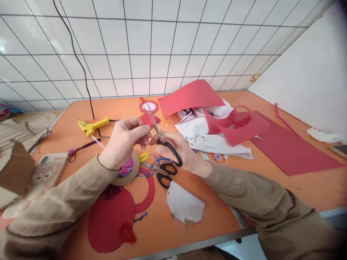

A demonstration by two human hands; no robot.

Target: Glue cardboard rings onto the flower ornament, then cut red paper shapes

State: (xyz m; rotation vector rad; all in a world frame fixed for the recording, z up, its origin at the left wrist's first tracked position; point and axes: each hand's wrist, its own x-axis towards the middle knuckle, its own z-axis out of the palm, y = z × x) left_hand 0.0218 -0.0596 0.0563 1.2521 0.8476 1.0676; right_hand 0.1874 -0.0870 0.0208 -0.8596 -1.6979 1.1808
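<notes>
My left hand (127, 135) pinches a small red paper piece (150, 119) between thumb and fingers, above the middle of the table. My right hand (180, 148) grips black-handled scissors (175, 153), their blades pointing up and away from me. The blades cross the right part of the red piece; I cannot tell whether they are cutting into it. Beneath my hands lies a second pair of black-handled scissors (164, 169). Near my left wrist is a round cardboard ring (134, 172) around a pink and purple flower. A red disc with white centre (149, 106) lies just beyond the blades.
A yellow glue gun (93, 125) with a black cord lies at the left, near a phone (48, 168) and cardboard pieces (15, 166). Red sheets (295, 144) and white fabric (195, 124) spread across the right. A red cut-out (110, 220) and white scrap (185, 202) lie in front.
</notes>
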